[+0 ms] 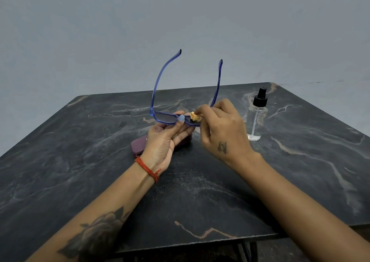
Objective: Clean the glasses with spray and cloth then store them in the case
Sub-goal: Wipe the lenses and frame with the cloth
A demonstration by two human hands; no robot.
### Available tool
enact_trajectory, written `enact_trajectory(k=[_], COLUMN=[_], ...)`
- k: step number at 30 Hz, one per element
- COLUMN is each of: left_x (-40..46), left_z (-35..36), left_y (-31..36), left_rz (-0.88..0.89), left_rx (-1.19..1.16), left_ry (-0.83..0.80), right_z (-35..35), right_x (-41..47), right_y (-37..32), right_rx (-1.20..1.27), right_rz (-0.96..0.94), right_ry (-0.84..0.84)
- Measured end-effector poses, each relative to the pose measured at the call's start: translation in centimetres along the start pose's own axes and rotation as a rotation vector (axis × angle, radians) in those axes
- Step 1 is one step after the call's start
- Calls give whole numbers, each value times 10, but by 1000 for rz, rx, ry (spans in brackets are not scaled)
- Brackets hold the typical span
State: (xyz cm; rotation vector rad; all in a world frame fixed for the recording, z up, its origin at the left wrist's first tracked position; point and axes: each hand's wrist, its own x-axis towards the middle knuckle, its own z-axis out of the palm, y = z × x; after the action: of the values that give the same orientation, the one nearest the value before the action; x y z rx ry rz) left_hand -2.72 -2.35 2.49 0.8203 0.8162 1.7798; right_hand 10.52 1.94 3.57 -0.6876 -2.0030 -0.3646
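Note:
Blue-framed glasses (164, 119) with dark lenses are held above the table, temples unfolded and pointing up and away. My left hand (166, 139) grips the frame at the bridge, thumb on top. My right hand (222, 129) pinches a small bunched yellow cloth (194, 117) against the right lens. A maroon glasses case (138, 147) lies closed on the table under my left hand, partly hidden by it. A clear spray bottle (256, 119) with a black nozzle stands upright to the right of my right hand.
The dark marble-patterned table (80, 171) ends at a front edge near the bottom of the view, with a plain grey wall behind it.

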Motion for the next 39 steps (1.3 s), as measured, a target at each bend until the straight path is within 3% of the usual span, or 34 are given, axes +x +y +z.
enact_trajectory(k=[6,10,16,20,33,39], left_x=[1,1,1,1,2,2], left_z=[-2,-3,-2,0,-5,-5], left_y=[-1,-1,0,0,-1,0], left_rz=[-4,2,3,1,-8,-6], left_rx=[-11,-12,-8,-11,-18,-21], left_ry=[9,16,1,8,9,0], right_z=[-3,-4,-5,-2,-5,-6], right_x=[0,2,1,2,1,1], right_y=[-3,1,1,-1,-4,0], right_rx=[232,340,142,37,375,189], right_rz=[73,88,10,-53,91,27], right_ry=[-145,-148,-50,-76,-98,-41])
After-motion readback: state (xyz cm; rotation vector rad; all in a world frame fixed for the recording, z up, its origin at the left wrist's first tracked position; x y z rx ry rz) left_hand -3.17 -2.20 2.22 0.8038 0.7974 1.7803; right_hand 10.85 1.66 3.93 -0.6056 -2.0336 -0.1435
